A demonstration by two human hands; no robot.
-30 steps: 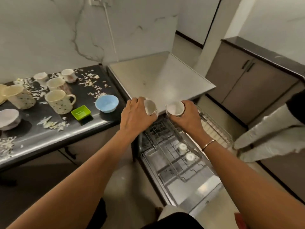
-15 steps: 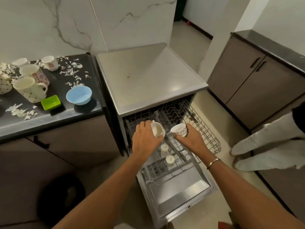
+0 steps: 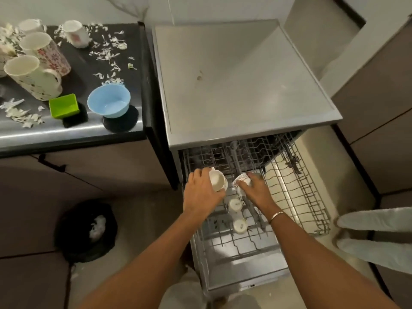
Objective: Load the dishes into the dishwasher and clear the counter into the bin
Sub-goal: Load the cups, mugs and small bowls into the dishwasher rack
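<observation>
Mugs, a green dish, a blue bowl and pale scraps sit on the dark counter at the left, with the black bin on the floor below. Over the left part of the pulled-out dishwasher rack, the left hand curls its fingers round a white cup tipped on its side, mouth facing right. Just beside it the right hand grips a patterned cup from above, and both hover just beyond two small cups already seated, so the next tines probably lie straight below. The wire runs on rightward over pale floor, toward another person's legs.
</observation>
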